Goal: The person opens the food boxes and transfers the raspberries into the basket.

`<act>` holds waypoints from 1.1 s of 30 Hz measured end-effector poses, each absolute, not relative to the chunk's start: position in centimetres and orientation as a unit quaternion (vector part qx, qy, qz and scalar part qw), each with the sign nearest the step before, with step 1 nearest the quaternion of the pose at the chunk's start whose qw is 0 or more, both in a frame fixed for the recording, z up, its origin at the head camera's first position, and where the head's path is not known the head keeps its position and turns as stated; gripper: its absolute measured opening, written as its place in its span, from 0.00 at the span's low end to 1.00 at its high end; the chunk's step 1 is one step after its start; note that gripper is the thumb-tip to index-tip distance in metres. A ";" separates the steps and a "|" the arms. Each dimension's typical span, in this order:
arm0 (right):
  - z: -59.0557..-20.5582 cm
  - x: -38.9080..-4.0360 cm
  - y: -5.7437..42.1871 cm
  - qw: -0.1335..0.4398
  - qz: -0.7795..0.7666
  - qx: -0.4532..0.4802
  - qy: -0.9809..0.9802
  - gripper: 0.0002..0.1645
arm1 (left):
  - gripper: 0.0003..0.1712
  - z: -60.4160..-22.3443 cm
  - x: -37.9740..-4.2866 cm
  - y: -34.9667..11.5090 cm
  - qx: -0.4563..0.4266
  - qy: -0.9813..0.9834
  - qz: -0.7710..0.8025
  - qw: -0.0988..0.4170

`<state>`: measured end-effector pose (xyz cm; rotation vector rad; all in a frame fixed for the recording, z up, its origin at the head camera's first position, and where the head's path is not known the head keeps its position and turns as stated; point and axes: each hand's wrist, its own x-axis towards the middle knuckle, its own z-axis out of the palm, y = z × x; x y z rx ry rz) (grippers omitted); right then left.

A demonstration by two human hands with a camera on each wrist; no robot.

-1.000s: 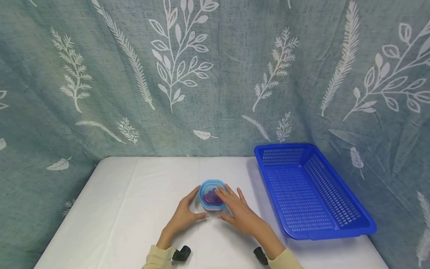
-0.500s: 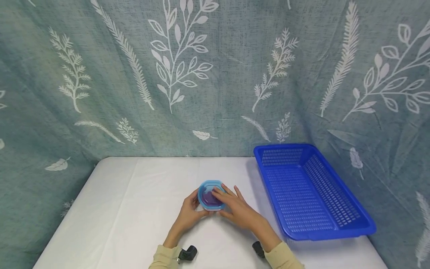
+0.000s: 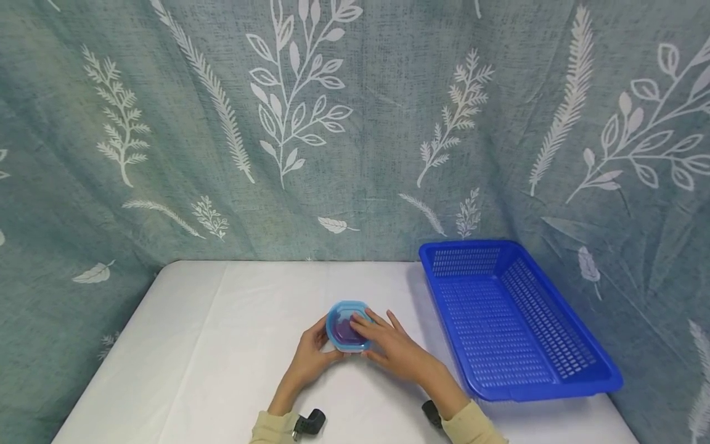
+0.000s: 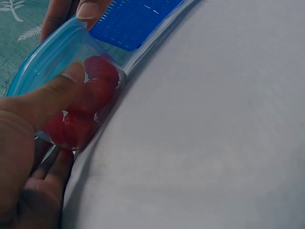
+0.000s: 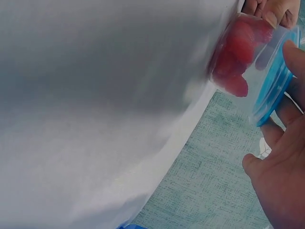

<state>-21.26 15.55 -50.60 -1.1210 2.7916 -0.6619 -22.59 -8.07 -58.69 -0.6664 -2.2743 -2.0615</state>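
Observation:
A clear plastic food container [image 5: 255, 81] with a light blue-rimmed lid [image 3: 339, 310] stands mid-table. Red, rounded pieces [image 4: 101, 76] show through its wall; I cannot tell their kind. My left hand [image 3: 309, 356] grips the container's left side, thumb on the near wall and fingers around the far side. My right hand [image 3: 396, 351] rests on the lid from the right, its fingers spread and fairly straight. Its thumb touches the lid's rim in the right wrist view. The little finger stands free of the container.
A blue plastic basket [image 3: 493, 327] with perforated walls stands on the right of the white-covered table [image 3: 222, 345]. A green-blue curtain [image 3: 377, 123] with white leaf prints hangs behind.
My left hand has moved right and closed around the container. The right fingers have shifted slightly on the lid. The basket has stayed in place.

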 end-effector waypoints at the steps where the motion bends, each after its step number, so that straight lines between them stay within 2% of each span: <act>1: -50.5 -21.2 15.5 0.031 -0.214 -0.365 0.906 0.39 | 0.52 -58.7 -22.5 -8.1 -0.213 -0.724 -0.656 0.000; 25: -48.8 -21.4 15.4 0.073 -0.219 -0.362 0.903 0.36 | 0.51 -58.7 -22.3 -8.0 -0.208 -0.720 -0.662 0.001; 33: -49.0 -21.1 15.2 0.062 -0.185 -0.360 0.912 0.35 | 0.52 -58.6 -22.1 -7.9 -0.195 -0.721 -0.665 -0.006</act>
